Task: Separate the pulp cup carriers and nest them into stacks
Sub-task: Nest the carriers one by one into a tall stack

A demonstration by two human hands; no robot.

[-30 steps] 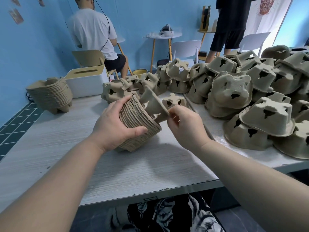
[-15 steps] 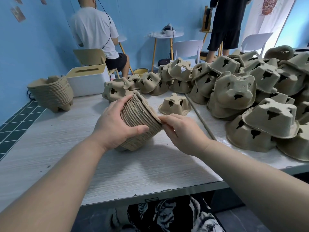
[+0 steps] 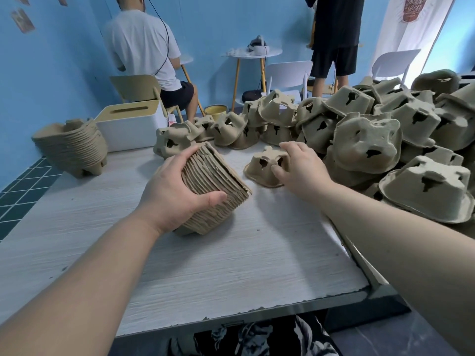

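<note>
My left hand grips a nested stack of pulp cup carriers, tilted on its side with its lower edge on the grey table. A single upside-down carrier lies just beyond it. My right hand has its fingers curled over that carrier's right side, thumb against its near wall. A big heap of loose carriers fills the table's right and back. A finished tall stack stands at the far left edge.
A white box with a wooden slotted lid sits at the back left. Behind the table a seated person and a standing person face away, with white chairs and a small round table.
My right hand left the top of the held stack, where it had pressed a carrier down, and reached forward to the single carrier. The left hand kept holding the stack.
</note>
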